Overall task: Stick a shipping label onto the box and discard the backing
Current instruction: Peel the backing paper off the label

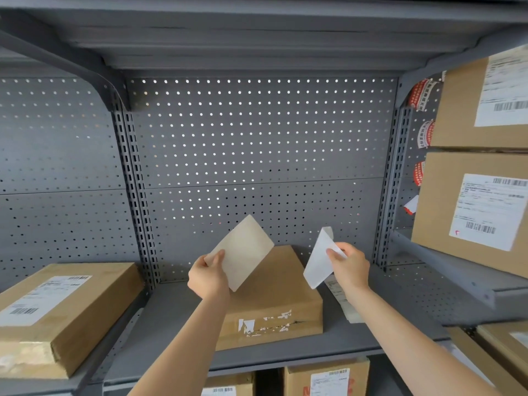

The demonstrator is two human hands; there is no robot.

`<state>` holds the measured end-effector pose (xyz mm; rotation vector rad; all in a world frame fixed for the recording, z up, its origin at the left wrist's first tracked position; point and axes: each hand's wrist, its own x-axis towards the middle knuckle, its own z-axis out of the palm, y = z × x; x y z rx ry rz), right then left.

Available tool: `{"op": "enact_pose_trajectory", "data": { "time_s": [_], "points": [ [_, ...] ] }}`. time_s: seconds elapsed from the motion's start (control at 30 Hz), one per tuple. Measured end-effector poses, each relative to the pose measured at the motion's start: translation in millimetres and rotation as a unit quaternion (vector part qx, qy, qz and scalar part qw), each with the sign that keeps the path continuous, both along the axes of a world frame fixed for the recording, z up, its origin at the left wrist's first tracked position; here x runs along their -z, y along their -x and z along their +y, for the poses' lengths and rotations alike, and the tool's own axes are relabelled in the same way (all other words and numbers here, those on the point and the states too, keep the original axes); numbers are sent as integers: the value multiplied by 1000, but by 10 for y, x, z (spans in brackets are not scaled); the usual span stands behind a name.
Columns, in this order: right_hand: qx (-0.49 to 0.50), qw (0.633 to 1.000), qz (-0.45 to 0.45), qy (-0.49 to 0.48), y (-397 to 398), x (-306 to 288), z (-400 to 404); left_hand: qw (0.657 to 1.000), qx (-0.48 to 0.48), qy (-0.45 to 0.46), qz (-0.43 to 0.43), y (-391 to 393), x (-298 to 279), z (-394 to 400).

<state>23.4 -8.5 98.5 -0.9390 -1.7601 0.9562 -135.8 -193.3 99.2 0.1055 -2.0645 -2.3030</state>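
Over a grey shelf (pixel 177 318), two hands hold papers above a box (pixel 274 298).
Left hand (pixel 208 277) pinches the beige backing (pixel 245 250); right hand (pixel 350 267) pinches the white label (pixel 320 262).

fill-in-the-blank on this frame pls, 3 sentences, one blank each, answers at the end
1. The left hand holds the beige sheet and the ____ hand holds the white sheet.
2. Both sheets are held above the ____ on the middle shelf, whose top has no label.
3. The box at far left has a white label with a ____ printed on it.

Answers: right; box; barcode
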Motion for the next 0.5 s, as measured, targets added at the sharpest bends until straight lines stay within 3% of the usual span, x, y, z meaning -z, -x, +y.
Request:
{"op": "enact_pose_trajectory", "data": {
  "time_s": [0.5],
  "points": [
    [-16,997,-57,49,-333,308,681,994,102,-10,34,-530,-46,880]
  ]
}}
